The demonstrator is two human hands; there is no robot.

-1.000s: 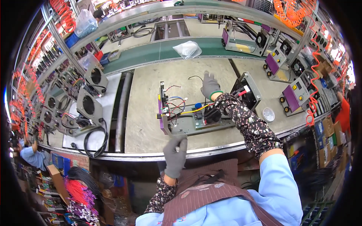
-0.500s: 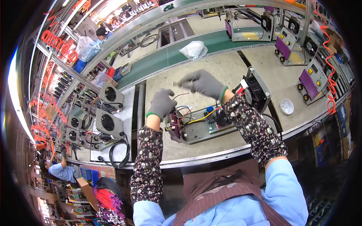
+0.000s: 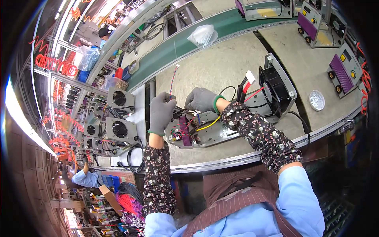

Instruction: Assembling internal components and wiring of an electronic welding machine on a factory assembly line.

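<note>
Left hand (image 3: pixel 161 113) pinched on twisted red-blue wire lead (image 3: pixel 172 82), free end pointing forward. Right hand (image 3: pixel 201 100) just beside, curled, grip unclear. Chassis (image 3: pixel 216 138) long axis runs rightward.

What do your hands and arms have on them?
My left hand and right hand wear grey gloves with green cuffs. Black, flowery sleeve covers go over my forearms, and light blue sleeves show above them.

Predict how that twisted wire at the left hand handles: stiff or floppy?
The twisted wire is probably light, being thin. It may be slightly springy, extending nearly straight from the left hand. Its white plug, unattached, could swing.
</note>
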